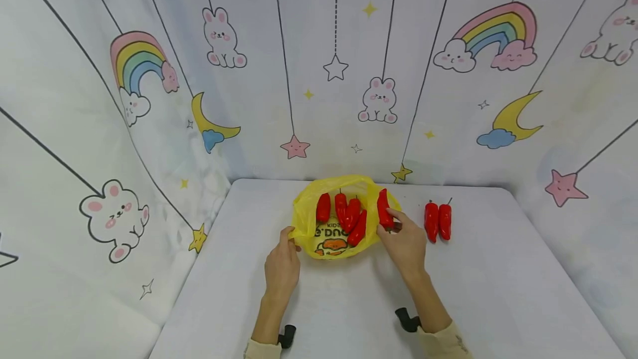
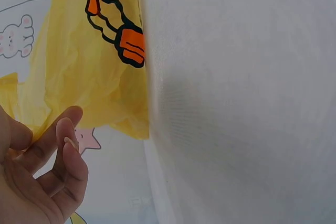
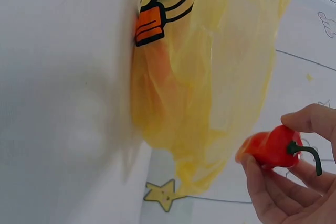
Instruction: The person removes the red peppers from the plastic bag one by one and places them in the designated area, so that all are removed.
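A yellow plastic bag (image 1: 329, 248) with a printed cartoon stands with its mouth open on the white table. Inside lie several red chili peppers (image 1: 352, 213). My left hand (image 1: 282, 265) pinches the bag's left edge between thumb and fingers, as the left wrist view also shows. At the bag's right side, my right hand (image 1: 406, 245) holds another red chili pepper (image 3: 273, 148) by thumb and fingertips. Its green stem points back toward the palm. In the head view this pepper is at the right part of the bag's mouth.
Two more red chili peppers (image 1: 438, 221) lie side by side on the white table (image 1: 478, 292), right of the bag. Behind the table hangs a white backdrop (image 1: 339, 126) printed with rabbits, stars and rainbows. Each wrist carries a small black camera mount (image 1: 407, 320).
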### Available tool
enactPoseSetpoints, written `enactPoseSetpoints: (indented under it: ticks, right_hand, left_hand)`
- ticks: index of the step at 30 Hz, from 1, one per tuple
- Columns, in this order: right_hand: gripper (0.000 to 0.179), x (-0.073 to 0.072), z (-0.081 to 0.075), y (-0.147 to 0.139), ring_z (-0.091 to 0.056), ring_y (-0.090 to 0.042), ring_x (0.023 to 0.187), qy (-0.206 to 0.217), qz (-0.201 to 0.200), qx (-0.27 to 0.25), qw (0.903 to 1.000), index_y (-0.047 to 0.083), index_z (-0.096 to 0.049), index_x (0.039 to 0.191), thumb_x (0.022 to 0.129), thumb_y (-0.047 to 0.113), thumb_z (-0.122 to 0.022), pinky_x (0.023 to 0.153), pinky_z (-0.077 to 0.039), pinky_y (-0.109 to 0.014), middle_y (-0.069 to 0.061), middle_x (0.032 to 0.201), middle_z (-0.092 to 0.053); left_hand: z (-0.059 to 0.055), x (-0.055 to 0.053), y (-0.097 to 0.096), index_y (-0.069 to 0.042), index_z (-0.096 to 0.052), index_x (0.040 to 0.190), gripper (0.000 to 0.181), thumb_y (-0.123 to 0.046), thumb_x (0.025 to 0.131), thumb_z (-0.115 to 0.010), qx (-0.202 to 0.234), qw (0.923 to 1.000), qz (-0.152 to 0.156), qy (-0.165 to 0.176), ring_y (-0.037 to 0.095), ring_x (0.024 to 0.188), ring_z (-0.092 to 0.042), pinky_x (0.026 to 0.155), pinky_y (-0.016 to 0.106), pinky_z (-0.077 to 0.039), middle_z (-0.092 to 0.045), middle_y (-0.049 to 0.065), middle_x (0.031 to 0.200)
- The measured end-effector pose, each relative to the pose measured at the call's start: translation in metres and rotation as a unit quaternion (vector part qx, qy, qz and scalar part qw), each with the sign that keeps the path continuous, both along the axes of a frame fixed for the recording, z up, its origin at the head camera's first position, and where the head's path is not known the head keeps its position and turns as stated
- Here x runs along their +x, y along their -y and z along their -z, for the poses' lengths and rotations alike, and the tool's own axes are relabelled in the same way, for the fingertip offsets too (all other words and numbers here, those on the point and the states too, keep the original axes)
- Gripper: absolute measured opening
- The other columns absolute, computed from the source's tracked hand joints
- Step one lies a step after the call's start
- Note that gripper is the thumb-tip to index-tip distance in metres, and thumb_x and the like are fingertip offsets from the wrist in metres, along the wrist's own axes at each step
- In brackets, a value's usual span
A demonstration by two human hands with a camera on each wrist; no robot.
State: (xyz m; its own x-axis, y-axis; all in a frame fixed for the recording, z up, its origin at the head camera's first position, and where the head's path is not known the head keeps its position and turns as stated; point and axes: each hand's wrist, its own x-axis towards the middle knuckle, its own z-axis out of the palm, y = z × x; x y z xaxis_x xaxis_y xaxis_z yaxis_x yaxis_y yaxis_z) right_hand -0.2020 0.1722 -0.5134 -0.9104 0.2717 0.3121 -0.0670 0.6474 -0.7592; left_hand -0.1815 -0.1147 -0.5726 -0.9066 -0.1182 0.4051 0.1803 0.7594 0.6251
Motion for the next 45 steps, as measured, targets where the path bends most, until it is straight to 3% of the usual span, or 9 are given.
enactPoseSetpoints:
  ticks: [13, 33, 45]
  right_hand:
    - [0.052, -0.005, 0.005, -0.020, -0.074, -0.032, 0.093, -0.046, 0.022, -0.005, 0.9987, 0.009, -0.071, 0.134, 0.086, 0.020, -0.085, 0.077, -0.062, -0.049, -0.015, 0.111, -0.078]
    - [0.047, -0.012, 0.016, -0.045, -0.074, -0.032, 0.084, -0.076, 0.043, 0.018, 0.9960, 0.005, -0.072, 0.130, 0.086, 0.018, -0.083, 0.075, -0.062, -0.050, -0.016, 0.096, -0.078]
    - [0.047, -0.026, 0.026, -0.061, -0.073, -0.033, 0.081, -0.069, 0.052, 0.038, 0.9955, 0.001, -0.072, 0.129, 0.086, 0.016, -0.083, 0.073, -0.062, -0.051, -0.018, 0.094, -0.077]
  left_hand:
    - [0.000, 0.000, -0.001, -0.010, -0.053, 0.139, 0.029, -0.007, 0.110, -0.045, -0.001, 1.0000, 0.002, -0.006, 0.011, 0.058, -0.055, 0.053, 0.028, -0.044, -0.073, 0.004, 0.085]
    - [0.001, 0.002, 0.001, -0.011, -0.053, 0.139, 0.030, -0.007, 0.110, -0.046, 0.000, 1.0000, -0.004, 0.001, 0.011, 0.057, -0.054, 0.053, 0.028, -0.043, -0.074, 0.005, 0.086]
    - [0.002, 0.001, 0.001, -0.010, -0.053, 0.139, 0.030, -0.007, 0.110, -0.047, 0.003, 1.0000, -0.001, -0.001, 0.012, 0.058, -0.055, 0.054, 0.028, -0.044, -0.074, 0.005, 0.086]
